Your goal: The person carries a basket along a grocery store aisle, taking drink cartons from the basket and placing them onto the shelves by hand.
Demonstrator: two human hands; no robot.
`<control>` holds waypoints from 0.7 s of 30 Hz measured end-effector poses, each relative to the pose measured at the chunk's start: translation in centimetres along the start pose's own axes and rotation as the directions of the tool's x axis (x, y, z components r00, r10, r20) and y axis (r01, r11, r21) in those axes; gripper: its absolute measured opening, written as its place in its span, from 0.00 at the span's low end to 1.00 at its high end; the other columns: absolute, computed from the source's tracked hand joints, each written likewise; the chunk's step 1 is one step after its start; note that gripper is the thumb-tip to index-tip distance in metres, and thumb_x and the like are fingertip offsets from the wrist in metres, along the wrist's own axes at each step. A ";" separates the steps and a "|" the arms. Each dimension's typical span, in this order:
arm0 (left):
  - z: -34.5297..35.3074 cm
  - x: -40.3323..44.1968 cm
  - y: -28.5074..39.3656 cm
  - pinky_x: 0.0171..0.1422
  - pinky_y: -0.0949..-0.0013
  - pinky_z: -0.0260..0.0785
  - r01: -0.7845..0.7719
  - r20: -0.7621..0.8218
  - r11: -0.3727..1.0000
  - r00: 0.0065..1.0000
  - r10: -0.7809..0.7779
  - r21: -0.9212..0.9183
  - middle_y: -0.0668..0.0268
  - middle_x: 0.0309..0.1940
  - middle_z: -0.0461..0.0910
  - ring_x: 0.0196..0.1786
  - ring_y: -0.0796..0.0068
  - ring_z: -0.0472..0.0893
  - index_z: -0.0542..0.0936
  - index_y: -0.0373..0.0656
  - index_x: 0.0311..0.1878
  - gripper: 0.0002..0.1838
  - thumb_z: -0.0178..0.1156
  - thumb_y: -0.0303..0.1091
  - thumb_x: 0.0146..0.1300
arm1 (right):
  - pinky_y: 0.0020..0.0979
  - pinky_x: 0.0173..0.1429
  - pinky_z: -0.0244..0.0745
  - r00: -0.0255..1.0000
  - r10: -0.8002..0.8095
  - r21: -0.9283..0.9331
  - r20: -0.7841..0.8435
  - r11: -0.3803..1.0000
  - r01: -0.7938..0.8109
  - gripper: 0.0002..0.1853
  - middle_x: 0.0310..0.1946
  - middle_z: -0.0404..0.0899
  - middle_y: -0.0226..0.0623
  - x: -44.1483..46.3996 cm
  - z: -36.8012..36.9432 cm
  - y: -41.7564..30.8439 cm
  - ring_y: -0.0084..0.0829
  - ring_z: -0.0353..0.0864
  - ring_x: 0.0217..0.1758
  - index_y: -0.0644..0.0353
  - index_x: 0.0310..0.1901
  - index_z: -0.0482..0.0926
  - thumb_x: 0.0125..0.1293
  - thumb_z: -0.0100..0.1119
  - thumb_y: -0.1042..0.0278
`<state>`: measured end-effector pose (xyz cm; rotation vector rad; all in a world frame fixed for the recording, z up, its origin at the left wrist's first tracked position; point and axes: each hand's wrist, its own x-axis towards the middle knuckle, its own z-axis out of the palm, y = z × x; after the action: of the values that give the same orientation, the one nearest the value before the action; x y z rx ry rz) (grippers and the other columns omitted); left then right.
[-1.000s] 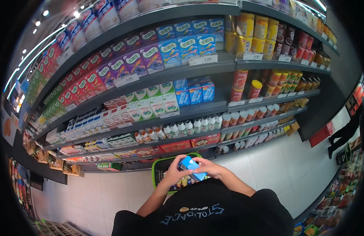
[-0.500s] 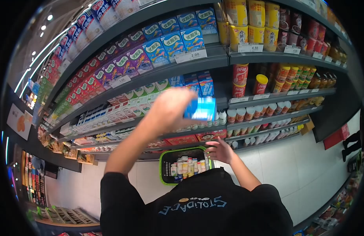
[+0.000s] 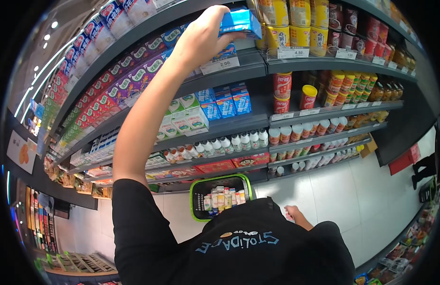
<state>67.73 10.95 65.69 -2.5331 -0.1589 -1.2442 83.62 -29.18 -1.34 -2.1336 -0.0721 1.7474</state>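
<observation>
My left hand reaches up to the upper shelf, its fingers closed round a blue carton. The carton lies on its side in front of the blue drink cartons at the shelf's right part, above a 2.00 price tag. My hand and forearm cover some of the purple and blue cartons. Low at the right, beside the black shirt, shows my right hand; its fingers are small and partly hidden, so whether they are closed is unclear.
A green-rimmed black basket holding several small bottles is below the shelves. Yellow cans stand right of the carton. Lower shelves hold blue boxes and white bottles. A person's dark legs show at the far right.
My left hand has carried the blue carton up from above the basket to the upper shelf. My right hand has let go of it and dropped down to the right.
</observation>
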 end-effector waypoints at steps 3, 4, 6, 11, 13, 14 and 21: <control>1.1 1.0 -0.7 0.44 0.59 0.73 -0.051 0.001 0.999 0.999 0.051 -0.009 0.51 0.38 0.77 0.41 0.51 0.79 0.72 0.35 0.47 0.26 0.69 0.44 0.54 | 0.39 0.38 0.75 0.998 0.067 -0.116 -0.021 0.991 -0.069 0.22 0.36 0.80 0.41 -0.9 -1.0 1.4 0.36 0.81 0.32 0.61 0.45 0.78 0.59 0.58 0.50; 1.5 1.2 -0.9 0.44 0.59 0.73 -0.063 0.008 0.998 0.998 0.063 -0.022 0.51 0.37 0.77 0.40 0.51 0.79 0.72 0.35 0.46 0.26 0.69 0.45 0.54 | 0.39 0.37 0.75 0.993 0.116 -0.111 -0.018 0.987 -0.117 0.21 0.35 0.81 0.41 -1.3 -1.3 1.8 0.36 0.81 0.31 0.61 0.45 0.78 0.59 0.58 0.51; 2.2 1.7 -1.4 0.44 0.58 0.72 -0.068 0.011 0.998 0.998 0.068 0.001 0.51 0.35 0.78 0.40 0.51 0.80 0.72 0.35 0.46 0.26 0.68 0.47 0.55 | 0.39 0.36 0.75 0.992 0.126 -0.096 -0.016 0.987 -0.127 0.21 0.36 0.81 0.41 -1.7 -1.5 1.7 0.35 0.81 0.32 0.61 0.46 0.78 0.60 0.57 0.52; 4.2 2.3 -3.5 0.51 0.57 0.72 0.178 0.332 0.977 0.920 -0.208 0.119 0.46 0.38 0.80 0.45 0.49 0.80 0.73 0.32 0.50 0.30 0.60 0.54 0.62 | 0.38 0.37 0.76 0.997 0.068 -0.047 -0.043 0.996 -0.070 0.20 0.37 0.81 0.42 -1.6 -0.7 0.5 0.35 0.82 0.32 0.62 0.45 0.78 0.61 0.56 0.52; 4.8 2.3 -4.1 0.52 0.57 0.72 0.225 0.351 0.967 0.901 -0.254 0.122 0.45 0.41 0.80 0.47 0.49 0.80 0.73 0.32 0.52 0.31 0.59 0.55 0.63 | 0.38 0.37 0.77 0.998 0.053 -0.047 -0.025 0.997 -0.055 0.20 0.37 0.81 0.42 -1.5 -0.2 0.0 0.35 0.82 0.33 0.62 0.44 0.78 0.61 0.56 0.52; 5.0 2.2 -4.4 0.54 0.57 0.72 0.272 0.368 0.955 0.881 -0.298 0.123 0.44 0.43 0.79 0.49 0.49 0.80 0.73 0.31 0.53 0.32 0.57 0.55 0.63 | 0.38 0.37 0.77 0.999 0.039 -0.044 -0.011 0.998 -0.040 0.20 0.37 0.81 0.42 -1.5 0.1 -0.2 0.35 0.82 0.33 0.62 0.43 0.79 0.61 0.56 0.52; 6.5 2.5 -5.6 0.62 0.60 0.68 0.344 0.574 0.934 0.747 -0.337 0.101 0.43 0.56 0.74 0.57 0.52 0.77 0.68 0.33 0.64 0.40 0.58 0.59 0.61 | 0.37 0.33 0.77 1.000 0.004 -0.109 0.013 0.994 -0.003 0.19 0.32 0.81 0.39 -1.7 1.7 -0.5 0.34 0.81 0.28 0.60 0.39 0.80 0.60 0.57 0.50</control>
<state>72.81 18.30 65.26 -2.9031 -0.7897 -0.5021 81.77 -28.78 0.10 -2.1995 -0.1712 1.7977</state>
